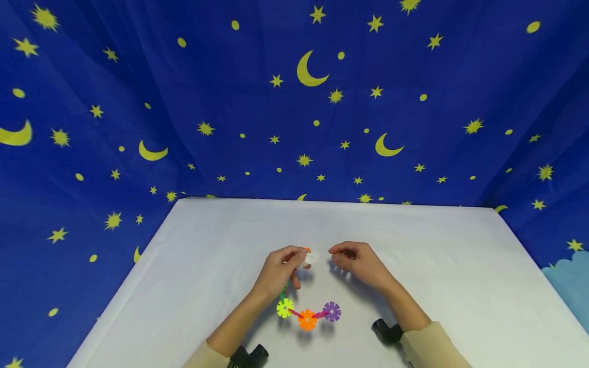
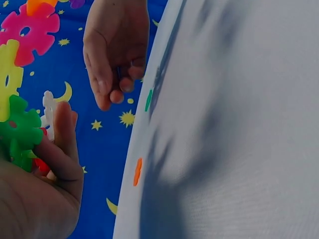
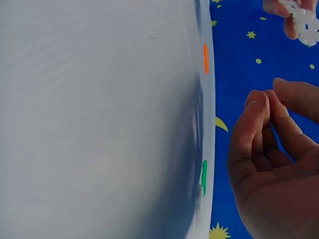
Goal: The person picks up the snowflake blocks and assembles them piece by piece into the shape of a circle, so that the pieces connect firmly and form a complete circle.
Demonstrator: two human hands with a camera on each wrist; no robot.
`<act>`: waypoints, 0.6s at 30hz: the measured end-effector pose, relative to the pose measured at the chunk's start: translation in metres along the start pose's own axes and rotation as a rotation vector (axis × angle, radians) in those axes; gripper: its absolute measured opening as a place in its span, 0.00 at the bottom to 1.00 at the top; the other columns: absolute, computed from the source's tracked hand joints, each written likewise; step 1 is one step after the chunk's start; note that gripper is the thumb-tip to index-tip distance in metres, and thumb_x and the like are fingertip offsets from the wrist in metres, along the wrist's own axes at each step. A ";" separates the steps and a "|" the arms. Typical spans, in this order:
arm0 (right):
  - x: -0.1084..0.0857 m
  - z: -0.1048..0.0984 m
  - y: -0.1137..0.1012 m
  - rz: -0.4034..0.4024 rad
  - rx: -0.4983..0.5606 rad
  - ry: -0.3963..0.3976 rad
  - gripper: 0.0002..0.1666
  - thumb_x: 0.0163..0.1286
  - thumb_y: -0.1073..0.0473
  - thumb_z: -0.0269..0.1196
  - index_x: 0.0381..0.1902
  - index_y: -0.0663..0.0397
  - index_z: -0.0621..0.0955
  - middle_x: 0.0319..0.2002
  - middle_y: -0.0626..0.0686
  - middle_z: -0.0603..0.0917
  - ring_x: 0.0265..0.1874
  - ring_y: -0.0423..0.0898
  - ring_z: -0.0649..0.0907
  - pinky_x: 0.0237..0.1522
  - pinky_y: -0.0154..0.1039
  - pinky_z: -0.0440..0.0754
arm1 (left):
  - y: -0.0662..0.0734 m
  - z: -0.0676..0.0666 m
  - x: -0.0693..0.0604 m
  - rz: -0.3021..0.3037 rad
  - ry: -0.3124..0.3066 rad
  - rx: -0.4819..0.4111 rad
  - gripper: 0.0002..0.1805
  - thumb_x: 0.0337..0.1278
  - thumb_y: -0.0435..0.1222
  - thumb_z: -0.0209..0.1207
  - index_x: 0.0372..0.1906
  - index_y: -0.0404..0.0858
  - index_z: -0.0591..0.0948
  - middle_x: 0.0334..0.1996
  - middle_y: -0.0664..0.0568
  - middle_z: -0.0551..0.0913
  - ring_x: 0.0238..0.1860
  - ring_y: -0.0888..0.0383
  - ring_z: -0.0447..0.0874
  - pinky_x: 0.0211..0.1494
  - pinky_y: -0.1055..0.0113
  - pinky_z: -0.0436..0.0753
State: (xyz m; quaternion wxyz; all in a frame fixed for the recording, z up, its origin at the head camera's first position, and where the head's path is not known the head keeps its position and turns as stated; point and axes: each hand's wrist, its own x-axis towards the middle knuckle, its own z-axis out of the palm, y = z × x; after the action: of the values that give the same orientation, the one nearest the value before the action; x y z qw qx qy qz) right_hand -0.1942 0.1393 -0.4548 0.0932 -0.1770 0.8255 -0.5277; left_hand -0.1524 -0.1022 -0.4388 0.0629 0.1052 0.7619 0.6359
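Observation:
Near the middle of the white table, my left hand [image 1: 281, 266] pinches a white notched disc [image 1: 311, 257] between thumb and fingers. A bit of orange shows just behind it. From below this hand a chain of linked notched discs curves toward me: green [image 1: 283, 293], yellow [image 1: 285, 308], orange [image 1: 307, 320] and purple [image 1: 332, 311], with pink discs edge-on between some of them. In the left wrist view a green disc [image 2: 20, 124] lies against the left fingers. My right hand [image 1: 361, 260] hovers to the right of the white disc, fingers loosely bent, holding nothing visible.
In the left wrist view, a thin orange piece [image 2: 137, 172] and a thin green piece [image 2: 148, 99] show along the table's edge. The white table [image 1: 221, 230] meets a blue star-and-moon cloth [image 1: 257, 102] behind. Black wrist mounts [image 1: 387, 332] sit by both sleeves.

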 end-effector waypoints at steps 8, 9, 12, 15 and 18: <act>0.023 0.014 -0.001 0.019 -0.044 -0.004 0.14 0.64 0.61 0.66 0.47 0.59 0.84 0.36 0.48 0.85 0.34 0.46 0.82 0.38 0.40 0.81 | -0.002 -0.001 0.001 0.017 0.008 0.015 0.17 0.69 0.48 0.53 0.48 0.41 0.83 0.33 0.50 0.86 0.18 0.35 0.77 0.16 0.69 0.70; 0.026 0.015 -0.001 0.031 -0.046 -0.003 0.14 0.64 0.60 0.66 0.47 0.58 0.84 0.36 0.48 0.84 0.35 0.45 0.82 0.39 0.41 0.80 | -0.002 -0.001 0.001 0.014 0.012 0.016 0.16 0.69 0.47 0.54 0.48 0.41 0.83 0.33 0.50 0.85 0.18 0.35 0.77 0.17 0.69 0.71; 0.035 0.020 0.000 0.054 -0.052 -0.010 0.14 0.64 0.61 0.66 0.47 0.58 0.84 0.36 0.48 0.84 0.36 0.44 0.81 0.40 0.41 0.80 | -0.002 -0.001 0.001 -0.002 0.019 0.024 0.15 0.68 0.46 0.54 0.47 0.41 0.84 0.32 0.49 0.85 0.16 0.36 0.76 0.20 0.67 0.74; 0.042 0.026 -0.002 0.032 -0.078 -0.043 0.13 0.64 0.65 0.63 0.47 0.58 0.84 0.36 0.48 0.83 0.35 0.45 0.80 0.38 0.40 0.79 | 0.007 -0.001 -0.002 -0.014 0.004 0.020 0.14 0.70 0.43 0.53 0.47 0.38 0.83 0.33 0.44 0.86 0.17 0.32 0.74 0.22 0.64 0.76; 0.047 0.031 -0.005 -0.019 -0.155 -0.069 0.15 0.64 0.69 0.61 0.48 0.58 0.83 0.35 0.49 0.82 0.33 0.44 0.79 0.34 0.39 0.79 | 0.005 0.000 -0.003 -0.010 -0.007 0.012 0.15 0.70 0.43 0.53 0.46 0.37 0.83 0.33 0.44 0.86 0.16 0.31 0.73 0.19 0.64 0.75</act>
State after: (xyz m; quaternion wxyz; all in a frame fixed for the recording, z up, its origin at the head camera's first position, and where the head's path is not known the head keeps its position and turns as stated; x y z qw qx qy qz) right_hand -0.2263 0.0928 -0.4619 0.1027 -0.2096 0.8586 -0.4565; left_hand -0.1492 -0.1020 -0.4339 0.0683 0.1039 0.7661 0.6306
